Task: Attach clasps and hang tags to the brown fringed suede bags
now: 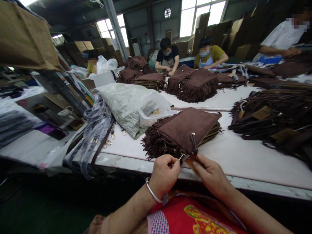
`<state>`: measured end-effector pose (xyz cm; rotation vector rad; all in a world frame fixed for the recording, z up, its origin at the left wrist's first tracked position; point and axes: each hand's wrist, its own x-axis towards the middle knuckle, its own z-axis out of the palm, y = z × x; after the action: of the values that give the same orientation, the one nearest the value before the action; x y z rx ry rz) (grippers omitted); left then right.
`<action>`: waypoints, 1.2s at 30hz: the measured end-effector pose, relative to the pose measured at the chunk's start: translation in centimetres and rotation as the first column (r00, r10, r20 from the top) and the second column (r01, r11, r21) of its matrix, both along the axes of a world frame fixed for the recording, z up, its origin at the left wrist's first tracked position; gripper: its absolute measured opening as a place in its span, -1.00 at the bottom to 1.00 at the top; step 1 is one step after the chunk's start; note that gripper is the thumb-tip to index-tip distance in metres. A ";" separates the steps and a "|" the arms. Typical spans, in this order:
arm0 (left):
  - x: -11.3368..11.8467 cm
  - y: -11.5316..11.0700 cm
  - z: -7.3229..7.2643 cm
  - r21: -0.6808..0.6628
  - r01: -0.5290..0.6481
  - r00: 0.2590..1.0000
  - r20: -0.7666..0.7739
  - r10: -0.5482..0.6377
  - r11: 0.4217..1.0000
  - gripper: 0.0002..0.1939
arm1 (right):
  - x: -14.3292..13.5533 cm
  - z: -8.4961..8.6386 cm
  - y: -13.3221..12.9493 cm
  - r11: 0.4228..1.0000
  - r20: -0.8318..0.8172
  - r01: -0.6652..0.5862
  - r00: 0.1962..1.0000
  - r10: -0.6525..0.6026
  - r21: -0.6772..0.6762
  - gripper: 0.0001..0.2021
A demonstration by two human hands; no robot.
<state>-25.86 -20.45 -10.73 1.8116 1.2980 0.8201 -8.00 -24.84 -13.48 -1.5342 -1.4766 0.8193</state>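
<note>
A stack of brown fringed bags (pixel 187 126) lies at the table's front edge, its fringe to the left and a zipper pull (pixel 193 142) hanging near the front corner. My left hand (pixel 165 174) pinches a thin white string (pixel 181 156) beside a small gold ring (pixel 183 151) on the top bag. Just to the right, my right hand (pixel 211 174) holds a tan tag (pixel 191 162) between thumb and fingers, close under the bag's corner. The string runs toward the tag; its far end is hidden.
A grey-green sack (pixel 122 104) and a clear plastic bag (pixel 156 109) lie behind left, near plastic-wrapped straps (pixel 95 133) and loose metal clasps (pixel 112 134). Tagged brown bags (pixel 275 113) are piled at right. Several people work across the white table (pixel 243 159).
</note>
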 end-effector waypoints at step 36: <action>0.4 0.6 -0.9 -0.492 0.292 0.722 0.676 0.149 0.820 -0.87 | -1.4 0.6 -0.1 0.992 0.002 0.087 0.996 -0.088 0.092 -0.79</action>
<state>-25.46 -19.86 -11.61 0.9052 0.8189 0.8285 -9.37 -24.92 -12.87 -1.5225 -1.4213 0.6872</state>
